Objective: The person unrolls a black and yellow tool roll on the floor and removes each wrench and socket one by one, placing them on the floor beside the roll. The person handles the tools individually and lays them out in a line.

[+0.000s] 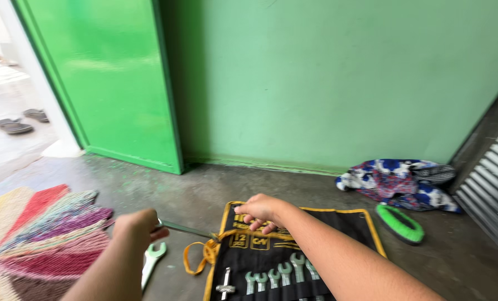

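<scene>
A black tool roll with yellow edging lies open on the concrete floor, with several silver wrenches in its pockets. My right hand rests on the roll's top left corner, fingers curled against the cloth. My left hand grips one end of a long silver wrench that points towards the roll. Another wrench lies loose on the floor just below my left hand. The roll's yellow tie strap loops at its left edge.
A multicoloured woven mat covers the floor at left. A green brush and a bundled patterned cloth lie at right by a corrugated metal sheet. Behind stand a green wall and an open green door, sandals outside.
</scene>
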